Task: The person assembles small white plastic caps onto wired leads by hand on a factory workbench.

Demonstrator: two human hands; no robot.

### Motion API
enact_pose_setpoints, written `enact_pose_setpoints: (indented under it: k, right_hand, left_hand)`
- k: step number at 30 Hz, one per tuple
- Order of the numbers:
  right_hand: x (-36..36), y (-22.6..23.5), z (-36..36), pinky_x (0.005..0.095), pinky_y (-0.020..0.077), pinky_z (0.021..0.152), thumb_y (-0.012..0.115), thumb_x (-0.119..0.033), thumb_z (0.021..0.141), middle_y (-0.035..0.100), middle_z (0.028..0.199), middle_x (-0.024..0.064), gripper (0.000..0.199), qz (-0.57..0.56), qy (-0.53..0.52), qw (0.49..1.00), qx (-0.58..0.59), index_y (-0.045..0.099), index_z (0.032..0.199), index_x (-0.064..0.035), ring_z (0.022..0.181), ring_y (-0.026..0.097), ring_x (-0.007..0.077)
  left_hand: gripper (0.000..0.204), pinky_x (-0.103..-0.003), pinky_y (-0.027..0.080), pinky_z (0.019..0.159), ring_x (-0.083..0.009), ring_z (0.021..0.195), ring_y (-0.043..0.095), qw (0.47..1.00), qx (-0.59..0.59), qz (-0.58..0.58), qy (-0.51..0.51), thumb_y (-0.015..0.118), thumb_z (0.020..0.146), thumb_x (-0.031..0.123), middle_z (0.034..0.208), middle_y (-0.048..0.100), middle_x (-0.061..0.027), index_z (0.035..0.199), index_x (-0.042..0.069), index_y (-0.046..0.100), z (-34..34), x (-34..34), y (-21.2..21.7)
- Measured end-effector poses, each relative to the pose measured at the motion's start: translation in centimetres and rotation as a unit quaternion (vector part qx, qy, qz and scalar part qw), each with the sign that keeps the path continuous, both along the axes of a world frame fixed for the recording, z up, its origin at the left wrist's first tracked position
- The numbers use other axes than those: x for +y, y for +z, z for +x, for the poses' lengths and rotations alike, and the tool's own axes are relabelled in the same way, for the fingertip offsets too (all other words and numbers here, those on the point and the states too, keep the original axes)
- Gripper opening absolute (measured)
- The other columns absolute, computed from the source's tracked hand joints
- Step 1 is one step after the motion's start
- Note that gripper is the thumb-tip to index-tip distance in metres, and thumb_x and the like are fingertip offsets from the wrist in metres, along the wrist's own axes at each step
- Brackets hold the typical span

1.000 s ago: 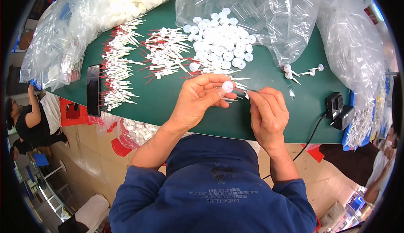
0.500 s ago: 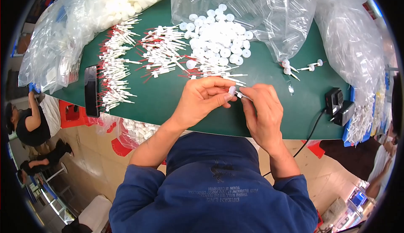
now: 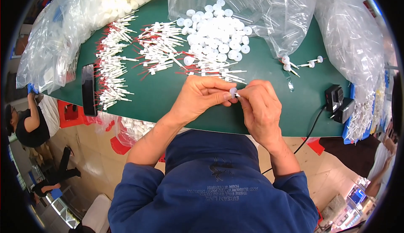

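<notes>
Over the near part of the green table, my left hand pinches a small translucent white plastic disc between thumb and forefinger. Close against it, my right hand has its fingertips closed on a thin white plastic stem. Only a short bit of this stem shows at the disc; the rest is hidden by my fingers. Just beyond my hands lies a pile of white stems with red ends. Behind that is a heap of similar white discs.
More red-and-white stems lie at left beside a black phone-like slab. Several stems with discs on them lie at right. Clear plastic bags line the far edge. A small black device with a cable sits at the right.
My right fingertips have moved closer to the disc, and less of the white piece shows between my hands. The left hand keeps its pinch on the disc.
</notes>
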State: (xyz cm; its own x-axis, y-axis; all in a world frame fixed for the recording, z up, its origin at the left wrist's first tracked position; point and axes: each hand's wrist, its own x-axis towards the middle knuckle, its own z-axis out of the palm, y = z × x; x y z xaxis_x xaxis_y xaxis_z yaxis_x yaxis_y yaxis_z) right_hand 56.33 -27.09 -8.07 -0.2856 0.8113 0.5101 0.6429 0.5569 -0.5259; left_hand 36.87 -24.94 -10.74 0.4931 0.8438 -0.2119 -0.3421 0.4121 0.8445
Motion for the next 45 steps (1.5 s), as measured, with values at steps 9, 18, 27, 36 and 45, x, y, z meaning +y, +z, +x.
enact_pose_setpoints:
  k: [9, 18, 27, 36, 45]
  right_hand:
    - [-0.6, -1.7, -0.7, 0.0358, 0.0515, 0.063, 0.076, 0.008, 0.072, 0.061, 0.080, 0.0092, 0.023, 0.001, -0.021, 0.999, 0.040, 0.067, 0.092, -0.0010, 0.079, 0.063, 0.0290]
    - [2.7, 0.0, 5.9, 0.0465, 0.0434, 0.101, 0.073, 0.006, 0.077, 0.067, 0.112, 0.0143, 0.030, 0.097, -0.256, 0.960, -0.066, 0.068, 0.106, -0.0030, 0.115, 0.059, 0.0363]
    - [0.0, -1.2, -1.3, 0.0390, 0.0532, 0.077, 0.075, 0.003, 0.067, 0.064, 0.089, 0.0075, 0.021, -0.011, 0.034, 0.999, 0.002, 0.068, 0.086, -0.0035, 0.091, 0.063, 0.0288]
    - [-0.1, -3.0, -3.7, 0.0383, 0.0496, 0.085, 0.069, -0.007, 0.068, 0.060, 0.088, 0.0051, 0.019, -0.016, 0.035, 0.993, -0.112, 0.067, 0.087, -0.0055, 0.100, 0.060, 0.0257]
    - [-0.3, -0.7, -0.8, 0.0430, 0.0511, 0.086, 0.077, 0.005, 0.071, 0.065, 0.093, 0.0096, 0.026, -0.018, 0.002, 1.000, -0.011, 0.064, 0.092, -0.0032, 0.099, 0.064, 0.0314]
  left_hand:
    - [0.025, -0.026, 0.061, 0.076, -0.0206, 0.092, 0.073, 0.997, 0.061, 0.045, 0.015, 0.066, 0.092, -0.009, 0.105, 0.070, -0.0130, 0.116, -0.007, 0.070, 0.4, -0.1, 0.5]
    - [0.024, -0.036, 0.053, 0.063, -0.0284, 0.079, 0.066, 0.710, 0.454, 0.531, 0.088, 0.078, 0.079, 0.005, 0.097, 0.062, -0.0100, 0.102, 0.003, 0.071, 2.1, 5.7, 1.7]
    - [0.013, -0.034, 0.053, 0.061, -0.0228, 0.080, 0.069, 0.724, 0.432, 0.527, 0.113, 0.072, 0.084, 0.003, 0.097, 0.066, -0.0091, 0.097, 0.004, 0.071, 2.4, 6.8, 0.8]
    - [0.017, -0.025, 0.058, 0.069, -0.0177, 0.087, 0.072, 0.980, 0.027, 0.073, 0.183, 0.065, 0.098, 0.006, 0.101, 0.069, -0.0091, 0.110, -0.005, 0.067, -2.1, 3.9, 2.6]
    - [0.028, -0.030, 0.058, 0.082, -0.0204, 0.101, 0.069, 0.985, -0.052, -0.002, 0.165, 0.064, 0.098, 0.006, 0.112, 0.068, -0.0127, 0.123, -0.005, 0.065, -4.4, 0.1, 0.6]
